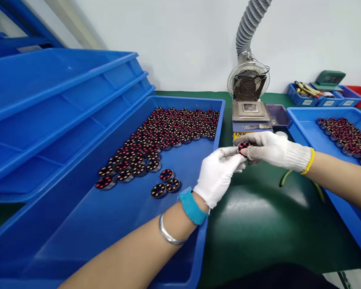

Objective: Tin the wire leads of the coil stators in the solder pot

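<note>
Both gloved hands meet above the green table, in front of a small metal device. Between them is a small round black part (243, 147) with pink-red marks on its face. My left hand (218, 172), in a white glove with a blue wrist strap, pinches the part from the left. From the right, my right hand (272, 150), in a knit glove with a yellow cuff, grips the same part; fingers cover some of its edge. Many similar round black parts (168, 132) with pink or tan marks lie in the large blue tray (180, 224) on the left.
Behind the hands stands a metal device (250, 110) with a fan and a grey duct hose (251, 24). Another blue tray (307, 120) at right holds more round parts. Small bins (307, 96) line the back. Stacked blue trays (63, 100) rise at left.
</note>
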### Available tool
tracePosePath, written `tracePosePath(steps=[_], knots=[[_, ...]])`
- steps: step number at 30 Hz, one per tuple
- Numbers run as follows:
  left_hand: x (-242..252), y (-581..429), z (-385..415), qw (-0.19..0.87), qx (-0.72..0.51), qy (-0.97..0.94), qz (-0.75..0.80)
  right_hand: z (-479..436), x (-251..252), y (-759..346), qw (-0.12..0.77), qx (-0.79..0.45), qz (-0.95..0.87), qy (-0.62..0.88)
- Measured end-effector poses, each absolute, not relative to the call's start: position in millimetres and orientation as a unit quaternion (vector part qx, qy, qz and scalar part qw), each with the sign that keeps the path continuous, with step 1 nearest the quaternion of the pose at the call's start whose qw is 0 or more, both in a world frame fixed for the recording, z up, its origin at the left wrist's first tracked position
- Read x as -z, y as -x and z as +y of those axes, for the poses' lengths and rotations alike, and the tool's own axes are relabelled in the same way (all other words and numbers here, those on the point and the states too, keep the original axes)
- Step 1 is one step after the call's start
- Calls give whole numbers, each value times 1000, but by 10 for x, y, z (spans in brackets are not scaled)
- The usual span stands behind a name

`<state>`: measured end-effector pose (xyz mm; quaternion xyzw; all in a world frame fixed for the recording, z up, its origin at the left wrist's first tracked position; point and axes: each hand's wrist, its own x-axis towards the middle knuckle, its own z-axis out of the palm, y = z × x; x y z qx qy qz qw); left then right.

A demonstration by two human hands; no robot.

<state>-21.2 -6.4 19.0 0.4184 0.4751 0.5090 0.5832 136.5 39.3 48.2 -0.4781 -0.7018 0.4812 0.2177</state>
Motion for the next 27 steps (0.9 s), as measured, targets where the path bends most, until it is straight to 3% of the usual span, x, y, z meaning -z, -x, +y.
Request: tracePosePath(steps=[5, 9, 15, 20, 27], knots=[[-159, 229, -41, 603, -488, -417, 473, 425, -555, -1454, 212, -540, -661, 476], [-156, 228, -43, 601, -474, -434, 475, 626, -602, -1486, 266, -538, -610, 517], [-180, 221, -47, 603, -439, -462, 480, 1295, -690, -1701, 366, -358, -601, 614], [-185, 222, -39, 610, -422, -475, 474, 1697, -707, -1859, 330, -189, -634, 674], [-160, 232, -30, 624, -407, -482, 462, 1879, -619, -1848, 272, -82, -659, 696]])
